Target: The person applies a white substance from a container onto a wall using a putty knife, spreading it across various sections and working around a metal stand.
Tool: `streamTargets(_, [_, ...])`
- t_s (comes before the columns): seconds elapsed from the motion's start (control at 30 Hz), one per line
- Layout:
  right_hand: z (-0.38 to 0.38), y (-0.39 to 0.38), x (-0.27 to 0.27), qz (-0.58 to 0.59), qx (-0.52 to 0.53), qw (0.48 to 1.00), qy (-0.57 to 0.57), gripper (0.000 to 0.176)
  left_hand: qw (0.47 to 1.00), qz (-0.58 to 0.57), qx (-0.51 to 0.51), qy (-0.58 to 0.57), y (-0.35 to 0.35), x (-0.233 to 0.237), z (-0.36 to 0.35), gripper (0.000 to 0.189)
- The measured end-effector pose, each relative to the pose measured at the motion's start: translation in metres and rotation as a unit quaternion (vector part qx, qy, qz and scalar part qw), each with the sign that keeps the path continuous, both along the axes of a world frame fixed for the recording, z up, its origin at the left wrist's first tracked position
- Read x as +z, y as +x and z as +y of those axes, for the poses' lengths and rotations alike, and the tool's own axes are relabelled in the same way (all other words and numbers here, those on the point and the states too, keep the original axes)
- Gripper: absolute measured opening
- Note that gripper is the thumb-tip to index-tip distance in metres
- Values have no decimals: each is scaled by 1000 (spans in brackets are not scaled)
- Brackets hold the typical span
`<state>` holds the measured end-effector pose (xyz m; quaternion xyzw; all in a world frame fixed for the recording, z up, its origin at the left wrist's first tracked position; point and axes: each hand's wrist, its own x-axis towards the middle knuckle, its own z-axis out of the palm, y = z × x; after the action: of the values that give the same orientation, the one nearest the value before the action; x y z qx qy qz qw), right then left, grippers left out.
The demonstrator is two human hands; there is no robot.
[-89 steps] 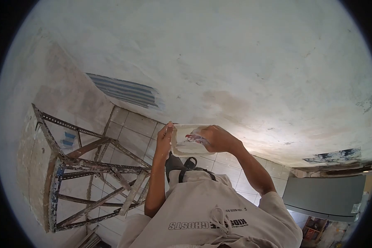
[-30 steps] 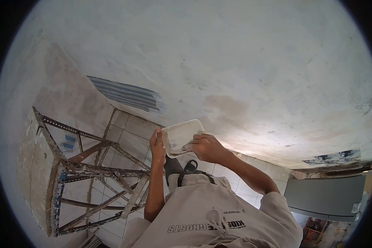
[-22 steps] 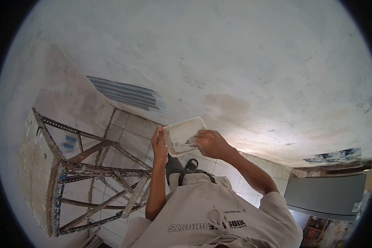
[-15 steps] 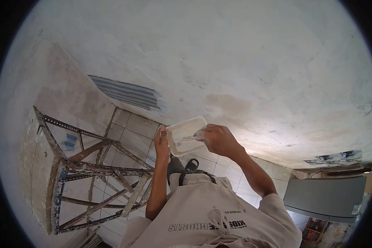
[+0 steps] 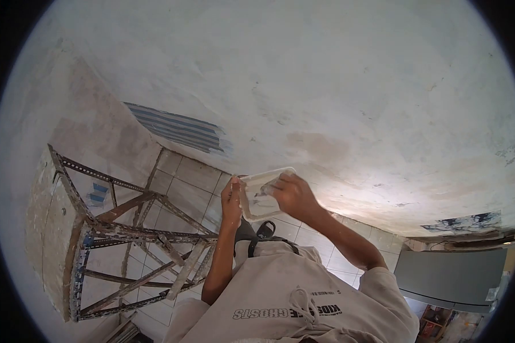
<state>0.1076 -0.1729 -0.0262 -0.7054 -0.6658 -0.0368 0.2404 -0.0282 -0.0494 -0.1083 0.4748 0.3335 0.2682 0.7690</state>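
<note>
My left hand [image 5: 232,201] is closed on the left rim of a shallow white plastic tray [image 5: 262,216], which it holds up in front of my body. Inside the tray there is a pale, wet-looking layer with darker streaks. Over the tray's right side, my right hand [image 5: 293,197] is closed, its fingers pinched and reaching down into the tray. Something small and greyish shows at its fingertips, too blurred to name. Whitish smears mark the fingers.
A pale, patchy wall [image 5: 337,86] rises ahead, with a blue striped patch [image 5: 177,127] low on it. To the left stands a rusty metal frame [image 5: 149,234] with a board. Behind the tray lies a tiled floor [image 5: 191,180]. A grey panel [image 5: 449,274] is at right.
The tray has moved slightly right and down with my left hand. My right hand has shifted left, further over the tray, with its fingers deeper inside.
</note>
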Motion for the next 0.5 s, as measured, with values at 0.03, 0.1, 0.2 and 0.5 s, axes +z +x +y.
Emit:
streamTargets(0.03, [-3,-6,-8,-17,6,1000,8,19,1000,-9,13,0,0,4,1,39])
streamTargets(0.1, [-8,-14,-14,-35,15,999,14,21,999,-18,30,0,-2,4,3,38])
streamTargets(0.2, [-9,-15,-15,7,40,999,-17,21,999,-17,31,20,-3,-6,7,42])
streamTargets(0.5, [7,-7,-29,-49,5,998,35,27,996,-18,31,82,2,-4,9,43])
